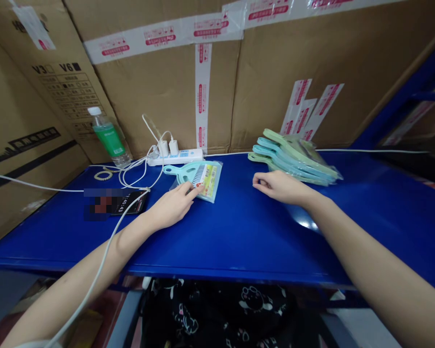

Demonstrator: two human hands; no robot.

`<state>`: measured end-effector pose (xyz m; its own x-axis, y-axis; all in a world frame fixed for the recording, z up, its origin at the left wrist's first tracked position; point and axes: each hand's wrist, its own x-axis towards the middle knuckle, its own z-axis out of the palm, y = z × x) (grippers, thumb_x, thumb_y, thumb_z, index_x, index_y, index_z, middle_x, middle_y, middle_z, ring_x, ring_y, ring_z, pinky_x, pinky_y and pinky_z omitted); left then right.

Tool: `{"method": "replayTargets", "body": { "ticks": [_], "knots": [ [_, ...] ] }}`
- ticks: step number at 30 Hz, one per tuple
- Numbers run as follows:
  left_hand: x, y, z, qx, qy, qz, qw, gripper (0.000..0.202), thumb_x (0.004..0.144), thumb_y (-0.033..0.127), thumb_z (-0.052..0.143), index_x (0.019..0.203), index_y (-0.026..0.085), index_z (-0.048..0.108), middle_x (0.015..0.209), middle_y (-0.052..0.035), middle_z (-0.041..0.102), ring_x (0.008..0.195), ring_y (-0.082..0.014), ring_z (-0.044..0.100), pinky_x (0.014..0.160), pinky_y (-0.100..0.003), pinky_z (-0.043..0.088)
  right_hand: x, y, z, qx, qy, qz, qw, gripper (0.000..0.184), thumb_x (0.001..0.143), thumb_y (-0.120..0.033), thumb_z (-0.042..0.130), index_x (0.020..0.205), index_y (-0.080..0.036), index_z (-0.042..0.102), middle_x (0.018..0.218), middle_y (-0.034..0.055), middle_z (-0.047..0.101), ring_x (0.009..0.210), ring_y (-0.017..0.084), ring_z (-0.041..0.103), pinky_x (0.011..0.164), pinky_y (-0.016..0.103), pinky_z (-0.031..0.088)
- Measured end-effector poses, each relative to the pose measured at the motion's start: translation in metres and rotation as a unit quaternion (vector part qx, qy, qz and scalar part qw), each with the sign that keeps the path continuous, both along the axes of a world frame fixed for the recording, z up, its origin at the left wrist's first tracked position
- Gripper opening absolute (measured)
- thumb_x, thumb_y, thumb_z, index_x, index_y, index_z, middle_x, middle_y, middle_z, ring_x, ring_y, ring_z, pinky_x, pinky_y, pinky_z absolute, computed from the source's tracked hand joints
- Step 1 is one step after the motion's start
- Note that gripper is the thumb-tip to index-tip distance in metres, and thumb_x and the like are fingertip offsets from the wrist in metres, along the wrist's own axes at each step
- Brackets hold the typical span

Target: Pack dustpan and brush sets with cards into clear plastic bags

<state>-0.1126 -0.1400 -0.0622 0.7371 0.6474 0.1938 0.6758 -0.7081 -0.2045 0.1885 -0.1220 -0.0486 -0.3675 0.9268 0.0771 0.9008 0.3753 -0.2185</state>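
Observation:
A pale blue dustpan and brush set (203, 180), wrapped in clear plastic with a yellow-green label, lies flat on the blue table. My left hand (174, 205) rests over its near left edge, fingers stretched out and touching the wrapper. To the right, my right hand (281, 187) is held with its fingers curled in, and nothing shows in them. Just behind that hand is a pile of wrapped dustpan sets (293, 157) in light green and pale blue, handles pointing left.
Behind the table (217, 241) stand large taped cardboard boxes (159, 87). At the back left are a green-labelled bottle (110, 137), a white power strip (186, 155) with plugs, and looped white cables. A phone (132, 203) lies at left. One cable crosses over my left forearm.

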Motion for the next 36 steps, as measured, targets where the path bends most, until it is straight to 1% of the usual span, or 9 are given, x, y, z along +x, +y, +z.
{"method": "replayTargets", "body": {
  "ticks": [5, 8, 12, 15, 19, 23, 27, 31, 36],
  "knots": [
    [0.001, -0.002, 0.0, -0.022, -0.016, -0.004, 1.0, 0.049, 0.093, 0.012, 0.033, 0.142, 0.016, 0.036, 0.111, -0.0117, 0.056, 0.097, -0.0216, 0.06, 0.086, -0.038, 0.054, 0.001, 0.001, -0.001, 0.001, -0.003, -0.003, 1.0, 0.013, 0.083, -0.024, 0.043, 0.071, -0.024, 0.048, 0.057, 0.0003, 0.056, 0.055, 0.018, 0.052, 0.056, 0.029, 0.036],
    [0.0, -0.003, -0.002, -0.031, -0.028, -0.008, 0.999, 0.05, 0.093, 0.012, 0.033, 0.143, 0.013, 0.034, 0.119, -0.0147, 0.056, 0.106, -0.0235, 0.059, 0.091, -0.039, 0.052, 0.001, 0.001, -0.001, 0.0, -0.004, -0.003, 1.0, 0.013, 0.083, -0.025, 0.042, 0.072, -0.024, 0.048, 0.058, 0.0004, 0.057, 0.055, 0.018, 0.053, 0.055, 0.029, 0.036],
    [-0.001, -0.004, -0.003, -0.038, -0.049, -0.018, 0.998, 0.049, 0.093, 0.011, 0.031, 0.141, 0.012, 0.034, 0.132, -0.0173, 0.052, 0.121, -0.025, 0.054, 0.098, -0.041, 0.049, 0.0, 0.001, -0.001, 0.001, -0.005, -0.003, 1.0, 0.013, 0.084, -0.025, 0.042, 0.072, -0.024, 0.047, 0.058, 0.0008, 0.057, 0.055, 0.017, 0.052, 0.056, 0.029, 0.036],
    [-0.001, -0.005, -0.003, -0.043, -0.047, -0.024, 0.998, 0.048, 0.093, 0.01, 0.032, 0.14, 0.011, 0.035, 0.135, -0.0178, 0.051, 0.124, -0.0254, 0.052, 0.099, -0.041, 0.049, 0.001, 0.001, -0.001, 0.002, -0.006, 0.0, 1.0, 0.013, 0.084, -0.025, 0.042, 0.072, -0.024, 0.047, 0.057, 0.0007, 0.057, 0.054, 0.017, 0.052, 0.056, 0.028, 0.036],
    [-0.001, -0.005, -0.002, -0.037, -0.038, -0.031, 0.998, 0.046, 0.092, 0.008, 0.033, 0.138, 0.008, 0.039, 0.133, -0.019, 0.053, 0.124, -0.0263, 0.053, 0.097, -0.042, 0.051, 0.001, 0.0, -0.001, 0.006, -0.008, 0.001, 1.0, 0.014, 0.084, -0.025, 0.042, 0.072, -0.024, 0.049, 0.057, -0.0001, 0.056, 0.054, 0.016, 0.052, 0.055, 0.027, 0.036],
    [0.0, -0.005, -0.002, -0.02, -0.028, -0.039, 0.999, 0.046, 0.091, 0.009, 0.035, 0.137, 0.008, 0.04, 0.134, -0.0191, 0.053, 0.122, -0.0266, 0.055, 0.096, -0.041, 0.052, 0.001, 0.001, -0.001, 0.005, -0.012, -0.001, 1.0, 0.014, 0.084, -0.025, 0.042, 0.072, -0.023, 0.05, 0.056, -0.0009, 0.055, 0.053, 0.016, 0.051, 0.055, 0.027, 0.035],
    [0.002, -0.008, 0.001, 0.002, -0.006, -0.034, 0.999, 0.046, 0.091, 0.01, 0.037, 0.138, 0.009, 0.04, 0.134, -0.0196, 0.053, 0.112, -0.0276, 0.062, 0.089, -0.042, 0.055, 0.0, 0.001, 0.0, 0.009, -0.015, -0.004, 1.0, 0.014, 0.084, -0.024, 0.043, 0.073, -0.023, 0.052, 0.057, -0.0006, 0.056, 0.054, 0.016, 0.051, 0.055, 0.026, 0.036],
    [0.005, -0.011, 0.004, 0.034, -0.004, -0.046, 0.998, 0.042, 0.092, 0.012, 0.039, 0.134, 0.011, 0.045, 0.127, -0.0165, 0.058, 0.109, -0.0268, 0.062, 0.086, -0.041, 0.056, 0.0, 0.0, 0.0, 0.014, -0.018, -0.01, 1.0, 0.015, 0.084, -0.023, 0.044, 0.073, -0.023, 0.054, 0.057, -0.0011, 0.057, 0.053, 0.015, 0.052, 0.055, 0.025, 0.036],
    [0.004, -0.012, 0.005, 0.052, -0.001, -0.056, 0.997, 0.037, 0.091, 0.011, 0.041, 0.126, 0.014, 0.052, 0.118, -0.0136, 0.062, 0.102, -0.0247, 0.064, 0.081, -0.039, 0.058, 0.0, -0.001, 0.001, 0.041, -0.029, -0.057, 0.997, 0.014, 0.082, -0.02, 0.046, 0.074, -0.023, 0.058, 0.057, -0.0006, 0.057, 0.055, 0.016, 0.054, 0.053, 0.025, 0.034]
  ]
}}
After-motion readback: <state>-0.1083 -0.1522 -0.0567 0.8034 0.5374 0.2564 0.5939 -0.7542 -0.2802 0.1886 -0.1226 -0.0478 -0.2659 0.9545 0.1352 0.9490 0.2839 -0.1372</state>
